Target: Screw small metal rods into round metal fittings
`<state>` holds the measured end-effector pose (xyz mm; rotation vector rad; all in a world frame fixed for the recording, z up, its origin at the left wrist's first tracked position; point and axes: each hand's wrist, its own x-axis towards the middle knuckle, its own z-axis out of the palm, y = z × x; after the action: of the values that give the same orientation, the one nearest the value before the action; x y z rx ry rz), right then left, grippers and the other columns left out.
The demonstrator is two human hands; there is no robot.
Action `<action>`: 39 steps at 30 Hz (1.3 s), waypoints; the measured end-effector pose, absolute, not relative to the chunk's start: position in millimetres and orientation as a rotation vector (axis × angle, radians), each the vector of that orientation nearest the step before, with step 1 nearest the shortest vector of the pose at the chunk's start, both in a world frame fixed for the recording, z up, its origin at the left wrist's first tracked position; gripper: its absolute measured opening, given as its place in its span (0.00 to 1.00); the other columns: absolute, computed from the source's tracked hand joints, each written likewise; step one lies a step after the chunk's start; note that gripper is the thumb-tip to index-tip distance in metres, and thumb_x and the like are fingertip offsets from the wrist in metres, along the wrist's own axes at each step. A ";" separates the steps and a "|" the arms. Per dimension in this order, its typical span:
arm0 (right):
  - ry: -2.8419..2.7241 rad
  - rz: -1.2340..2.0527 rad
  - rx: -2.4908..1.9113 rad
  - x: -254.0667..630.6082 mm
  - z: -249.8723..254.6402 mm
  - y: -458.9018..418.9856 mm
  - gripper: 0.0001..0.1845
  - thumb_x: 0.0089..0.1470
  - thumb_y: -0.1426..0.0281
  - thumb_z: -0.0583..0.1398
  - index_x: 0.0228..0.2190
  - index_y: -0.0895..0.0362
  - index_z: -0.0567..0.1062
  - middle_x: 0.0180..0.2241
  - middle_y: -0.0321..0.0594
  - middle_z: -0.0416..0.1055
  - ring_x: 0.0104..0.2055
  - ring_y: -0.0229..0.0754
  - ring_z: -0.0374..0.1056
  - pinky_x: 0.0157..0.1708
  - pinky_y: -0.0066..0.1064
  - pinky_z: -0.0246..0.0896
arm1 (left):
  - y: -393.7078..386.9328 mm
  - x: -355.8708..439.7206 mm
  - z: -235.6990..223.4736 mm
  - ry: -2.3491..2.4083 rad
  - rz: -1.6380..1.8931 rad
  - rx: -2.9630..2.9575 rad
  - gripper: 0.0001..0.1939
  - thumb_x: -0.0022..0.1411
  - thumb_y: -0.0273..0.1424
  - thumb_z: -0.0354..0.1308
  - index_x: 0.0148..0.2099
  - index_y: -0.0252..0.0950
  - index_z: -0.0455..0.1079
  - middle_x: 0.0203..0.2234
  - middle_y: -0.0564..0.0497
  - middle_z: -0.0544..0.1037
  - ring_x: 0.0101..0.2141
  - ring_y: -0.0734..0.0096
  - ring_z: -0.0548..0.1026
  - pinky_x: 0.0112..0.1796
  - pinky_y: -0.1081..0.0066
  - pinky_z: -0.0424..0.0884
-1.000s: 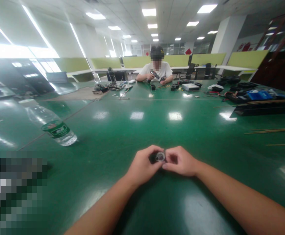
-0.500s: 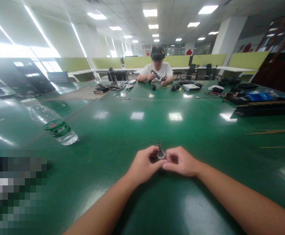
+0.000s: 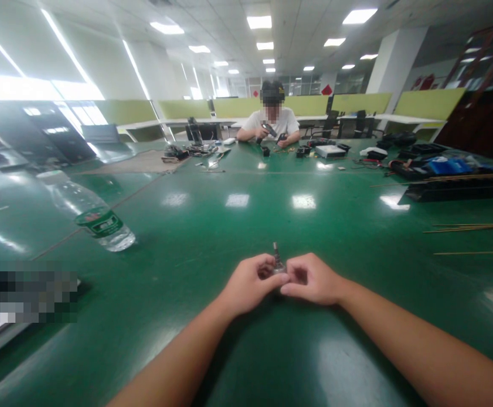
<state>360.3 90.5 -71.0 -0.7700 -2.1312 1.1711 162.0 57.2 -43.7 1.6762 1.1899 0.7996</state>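
Note:
A small metal part (image 3: pixel 277 264) with a round, wider base and a narrow, ringed stem pointing up is held low over the green table (image 3: pixel 212 237). My left hand (image 3: pixel 250 285) is closed around the left side of its base, the thumb across the front. From the right, my right hand (image 3: pixel 314 280) pinches at the same base, its thumb and fingertips meeting my left thumb. The underside of the part is hidden behind my fingers.
A water bottle (image 3: pixel 100 220) stands at left, above a partly blurred flat object (image 3: pixel 26 294). At right are thin rods (image 3: pixel 467 229) and a black tray (image 3: pixel 458 191). Across the table a person (image 3: pixel 272 121) holds a dark tool, among electronic parts (image 3: pixel 331 151).
The metal part has tilted a little in my fingers: its stem tip stands slightly higher and less of the base's top face shows. Both hands have hardly moved.

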 end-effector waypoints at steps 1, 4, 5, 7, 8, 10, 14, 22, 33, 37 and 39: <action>-2.131 1.173 -0.768 360.3 -70.6 90.4 0.21 0.48 0.59 0.67 0.20 0.57 0.64 0.19 0.30 0.60 0.21 0.33 0.54 0.23 0.25 0.47 | 57.3 161.9 -43.7 1.186 0.800 1.675 0.14 0.58 0.39 0.65 0.41 0.33 0.74 0.33 0.49 0.79 0.33 0.69 0.75 0.36 0.72 0.69; -2.134 1.167 -0.765 360.3 -69.3 90.2 0.21 0.48 0.60 0.67 0.20 0.58 0.64 0.18 0.30 0.60 0.21 0.32 0.54 0.22 0.25 0.47 | 57.4 161.3 -44.5 1.195 0.792 1.692 0.15 0.58 0.40 0.64 0.41 0.33 0.74 0.33 0.49 0.79 0.33 0.68 0.75 0.36 0.72 0.69; -2.137 1.161 -0.766 360.3 -68.9 90.1 0.21 0.48 0.60 0.67 0.20 0.58 0.64 0.18 0.30 0.60 0.21 0.32 0.54 0.22 0.25 0.47 | 57.4 161.1 -44.7 1.198 0.790 1.695 0.15 0.58 0.40 0.64 0.41 0.33 0.74 0.33 0.49 0.79 0.33 0.68 0.75 0.36 0.72 0.69; -2.145 1.148 -0.771 360.3 -68.5 89.9 0.20 0.48 0.60 0.67 0.20 0.58 0.64 0.18 0.30 0.60 0.21 0.32 0.54 0.22 0.25 0.47 | 57.3 160.9 -44.6 1.188 0.792 1.691 0.16 0.58 0.40 0.64 0.41 0.33 0.74 0.33 0.48 0.79 0.33 0.68 0.75 0.36 0.72 0.69; -2.148 1.147 -0.772 360.3 -68.3 89.8 0.20 0.48 0.61 0.67 0.20 0.58 0.64 0.18 0.30 0.60 0.21 0.32 0.55 0.22 0.25 0.47 | 57.2 160.9 -44.4 1.180 0.796 1.685 0.16 0.58 0.40 0.64 0.41 0.32 0.74 0.33 0.48 0.79 0.33 0.68 0.75 0.35 0.72 0.69; -2.148 1.145 -0.772 360.2 -68.2 89.6 0.20 0.48 0.61 0.67 0.20 0.58 0.64 0.18 0.30 0.60 0.21 0.33 0.55 0.23 0.25 0.48 | 56.7 161.2 -43.7 1.170 0.806 1.674 0.15 0.58 0.39 0.64 0.41 0.32 0.74 0.32 0.48 0.79 0.33 0.68 0.75 0.35 0.72 0.70; -2.149 1.133 -0.773 360.0 -67.8 89.4 0.20 0.49 0.60 0.67 0.20 0.57 0.64 0.18 0.30 0.60 0.21 0.32 0.54 0.22 0.25 0.48 | 56.2 162.5 -43.0 1.169 0.838 1.656 0.14 0.57 0.38 0.65 0.40 0.33 0.74 0.33 0.48 0.80 0.33 0.68 0.76 0.37 0.71 0.71; -2.158 1.177 -0.802 360.2 -67.9 88.3 0.15 0.50 0.61 0.66 0.27 0.59 0.72 0.21 0.32 0.65 0.22 0.33 0.58 0.23 0.25 0.51 | 56.7 161.4 -43.0 1.378 1.126 1.657 0.21 0.49 0.33 0.72 0.46 0.36 0.76 0.36 0.49 0.81 0.35 0.67 0.78 0.39 0.69 0.73; -2.100 0.985 -0.834 359.9 -63.3 86.7 0.08 0.51 0.68 0.65 0.27 0.58 0.72 0.22 0.33 0.67 0.24 0.35 0.61 0.25 0.26 0.55 | 53.2 157.9 -41.4 1.374 1.210 2.028 0.12 0.52 0.26 0.68 0.41 0.38 0.77 0.36 0.49 0.75 0.38 0.68 0.74 0.38 0.71 0.73; -2.076 0.940 -0.870 357.7 -66.5 87.9 0.04 0.51 0.73 0.63 0.32 0.58 0.73 0.24 0.33 0.68 0.24 0.35 0.62 0.25 0.25 0.55 | 53.1 157.6 -43.8 1.379 1.177 2.105 0.11 0.54 0.27 0.66 0.42 0.39 0.77 0.36 0.49 0.75 0.38 0.68 0.74 0.38 0.71 0.73; -2.075 0.900 -0.901 357.1 -68.1 89.5 0.05 0.51 0.74 0.62 0.34 0.58 0.74 0.25 0.34 0.70 0.24 0.35 0.62 0.25 0.25 0.56 | 53.3 157.4 -44.2 1.383 1.170 2.126 0.11 0.54 0.28 0.66 0.42 0.39 0.77 0.36 0.49 0.74 0.37 0.69 0.74 0.38 0.72 0.73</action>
<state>357.1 89.5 -68.1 -0.9006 -2.0755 0.8999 157.4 53.3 -44.2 2.1261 1.3834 1.1703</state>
